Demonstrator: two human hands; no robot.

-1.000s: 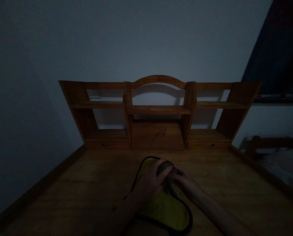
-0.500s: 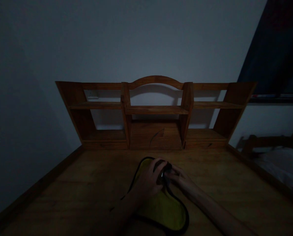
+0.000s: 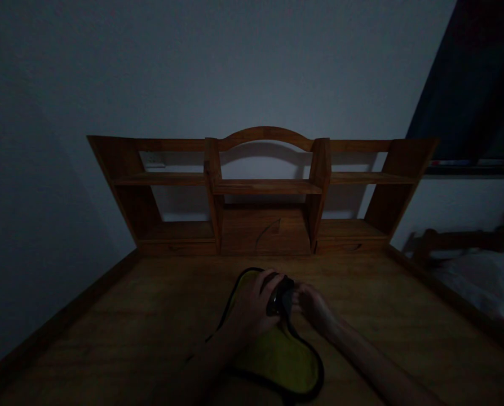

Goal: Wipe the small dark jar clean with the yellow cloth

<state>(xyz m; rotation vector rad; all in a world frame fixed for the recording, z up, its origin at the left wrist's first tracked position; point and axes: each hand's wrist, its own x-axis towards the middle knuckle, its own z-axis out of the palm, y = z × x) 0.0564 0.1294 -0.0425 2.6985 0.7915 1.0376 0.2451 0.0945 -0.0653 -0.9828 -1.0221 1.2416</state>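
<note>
The left hand is curling its fingers narrowly around a small dark glossy object, probably for steadying it over a yellow-green, black-edged fabric piece. This piece is lying on the brown wooden surface, perhaps protecting it. The right hand is bending close beside the object; whether its fingers are gripping, I cannot tell. No readable label is showing.

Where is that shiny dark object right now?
The shiny dark object is low in the head view, just right of centre, in the left hand over the dark-edged yellow cloth, with the right hand close beside it.
</note>
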